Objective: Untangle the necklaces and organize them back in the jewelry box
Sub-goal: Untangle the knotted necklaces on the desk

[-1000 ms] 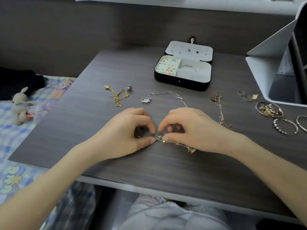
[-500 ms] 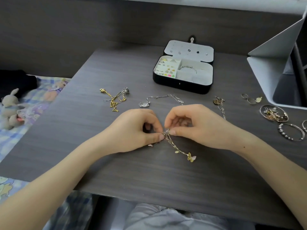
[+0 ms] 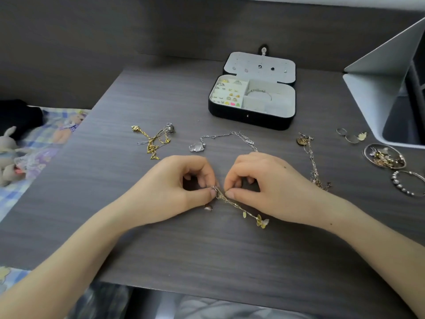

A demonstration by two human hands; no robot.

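Left hand (image 3: 179,189) and right hand (image 3: 266,187) each pinch the knotted gold necklace (image 3: 232,203) over the desk (image 3: 207,249). Tangled chains (image 3: 153,141) and silver necklace (image 3: 220,137) lie loose. Jewelry box (image 3: 250,118) open; no necklace apparent inside. Judged: early, most left undone.

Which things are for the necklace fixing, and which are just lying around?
For the job: gold butterfly-charm chain, pinched by left hand and right hand; tangled gold-and-silver chains; silver chain with clear charm; open black jewelry box.
Lying about: grey plush bunny; silver beaded bangle; white folded stand.
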